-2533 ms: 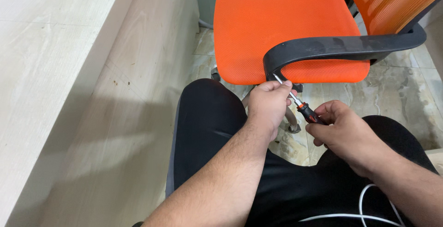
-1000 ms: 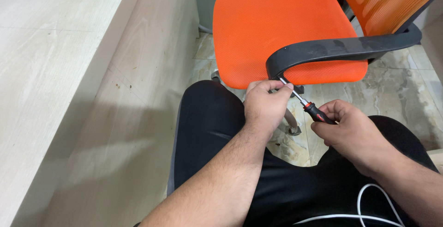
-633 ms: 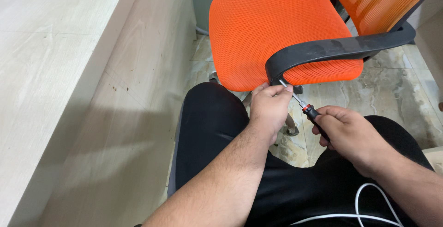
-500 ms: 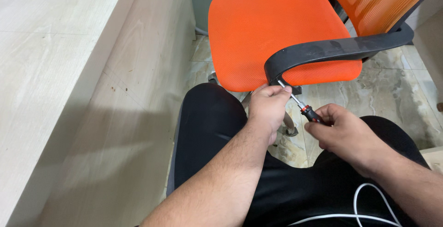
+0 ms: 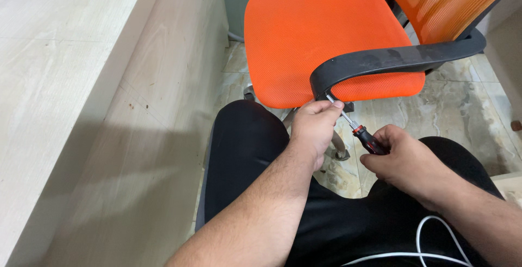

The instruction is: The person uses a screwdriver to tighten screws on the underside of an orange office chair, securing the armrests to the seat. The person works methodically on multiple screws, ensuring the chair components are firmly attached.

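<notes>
Screwdriver [image 5: 363,134] sits a bit higher and more to the left in view than 2.5 s ago; chair and hands have shifted together in the frame, so mostly head movement, and grip on the tool looks unchanged. Tool runs diagonally from lower right to upper left, metal shaft tip going up under the front end of the black armrest [image 5: 391,60] of the orange chair [image 5: 321,33]; exact contact point hidden by the armrest curve. Left hand [image 5: 314,131] is curled, fingertips pinching the shaft near the tip, thumb on top, knuckles toward camera, forearm coming in from bottom centre. Right hand [image 5: 405,161] is closed around the red-and-black handle, fingers wrapped, only the top of the handle showing; wrist and forearm enter from lower right. Both hands hover over the person's lap in black trousers [image 5: 244,153], just in front of the seat's front edge. Armrest arcs right and up to the orange mesh backrest [image 5: 435,1]. Pale wooden desk panel [image 5: 136,136] fills the left, its side face close beside the left knee, narrow gap there. Marbled tile floor [image 5: 467,115] shows to the right of the chair and between knees, more open room on that side. White cable [image 5: 429,245] loops over the lap at bottom right, apart from both hands.
</notes>
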